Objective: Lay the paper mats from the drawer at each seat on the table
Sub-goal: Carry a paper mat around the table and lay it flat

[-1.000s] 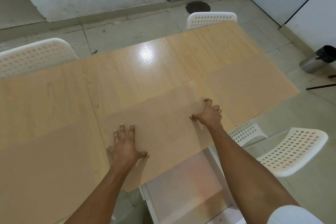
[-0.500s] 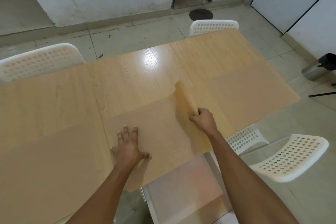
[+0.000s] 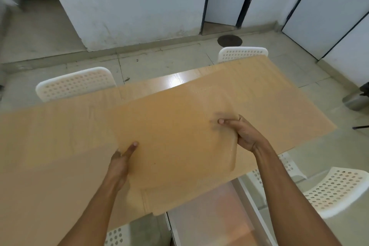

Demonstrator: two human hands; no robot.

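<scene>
A tan dotted paper mat [image 3: 175, 130] hangs lifted above the wooden table [image 3: 50, 126], held between both hands. My right hand [image 3: 242, 134] grips its right edge, thumb on top and fingers underneath. My left hand [image 3: 121, 160] pinches its left lower edge, thumb on top; the other fingers are hidden beneath. More mats lie flat on the table: one at the near edge below the lifted mat [image 3: 179, 198], one at the right [image 3: 289, 126], one at the near left [image 3: 40, 196]. The open drawer [image 3: 209, 215] shows under the table's near edge.
White perforated chairs stand around the table: two on the far side [image 3: 73, 84] [image 3: 242, 54], one at the near right [image 3: 337, 190], another seat [image 3: 114, 235] below. A metal bin [image 3: 357, 100] sits on the floor at the right.
My right hand peeled up the mat's right edge, and now both hands have raised the whole mat off the table. The camera has tilted upward toward the wall.
</scene>
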